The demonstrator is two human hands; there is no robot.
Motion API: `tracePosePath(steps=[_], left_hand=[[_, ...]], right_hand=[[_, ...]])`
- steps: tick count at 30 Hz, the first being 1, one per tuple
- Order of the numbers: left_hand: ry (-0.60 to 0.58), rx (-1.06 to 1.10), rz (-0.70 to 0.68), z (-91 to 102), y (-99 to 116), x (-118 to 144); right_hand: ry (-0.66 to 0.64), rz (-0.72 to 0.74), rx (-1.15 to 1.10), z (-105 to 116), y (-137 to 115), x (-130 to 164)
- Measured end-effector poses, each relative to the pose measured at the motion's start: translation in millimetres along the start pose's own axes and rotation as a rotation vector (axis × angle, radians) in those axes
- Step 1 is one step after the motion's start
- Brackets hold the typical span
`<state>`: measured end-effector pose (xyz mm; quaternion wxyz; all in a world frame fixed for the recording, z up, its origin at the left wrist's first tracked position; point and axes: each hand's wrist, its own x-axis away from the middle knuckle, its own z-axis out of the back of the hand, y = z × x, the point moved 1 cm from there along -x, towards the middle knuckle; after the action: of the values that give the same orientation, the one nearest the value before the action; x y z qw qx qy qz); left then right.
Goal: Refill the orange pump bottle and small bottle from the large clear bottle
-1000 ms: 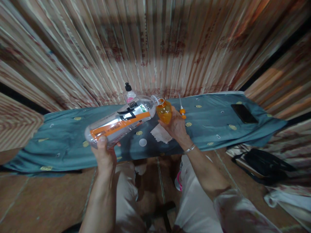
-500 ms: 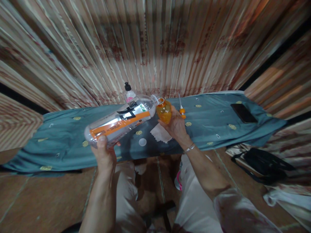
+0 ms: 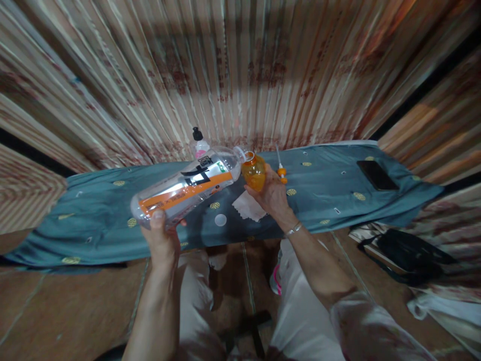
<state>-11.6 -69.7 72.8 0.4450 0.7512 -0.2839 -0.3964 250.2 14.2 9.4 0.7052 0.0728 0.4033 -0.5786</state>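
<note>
Your left hand (image 3: pixel 163 238) is wrapped around the lower end of the big bottle (image 3: pixel 188 190), thumb over the label, so that's a solid hold. You've got it tipped over, neck pointing right, with its mouth right at the rim of the orange bottle (image 3: pixel 254 174). Can't tell if the two actually touch, or if anything's running between them. Your right hand (image 3: pixel 273 194) is closed around the orange bottle from the side, mouth facing up, bracelet (image 3: pixel 293 229) on that wrist. Both are over the middle of the cloth (image 3: pixel 319 210). Just right of your right hand lies the orange pump (image 3: pixel 281 173), tube pointing away from you. The tissue (image 3: pixel 248 206) and a white disc (image 3: pixel 220 220) sit nearer you, the black-topped bottle (image 3: pixel 201 145) is behind the big one, and your phone (image 3: pixel 377 175) is well off to the right.
</note>
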Motion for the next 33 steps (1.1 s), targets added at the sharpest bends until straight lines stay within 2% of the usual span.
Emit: tracePosePath(steps=[16, 25, 33], left_hand=[[0.013, 0.032, 0.016, -0.1, 1.2, 0.4], [-0.03, 0.004, -0.003, 3.3, -1.1, -0.2], [0.015, 0.025, 0.007, 3.0, -2.9, -2.8]], right_hand=[[-0.014, 0.005, 0.025, 0.5, 1.1, -0.2], [-0.002, 0.011, 0.014, -0.6, 1.2, 0.4], [0.03, 0.036, 0.001, -0.2, 1.3, 0.6]])
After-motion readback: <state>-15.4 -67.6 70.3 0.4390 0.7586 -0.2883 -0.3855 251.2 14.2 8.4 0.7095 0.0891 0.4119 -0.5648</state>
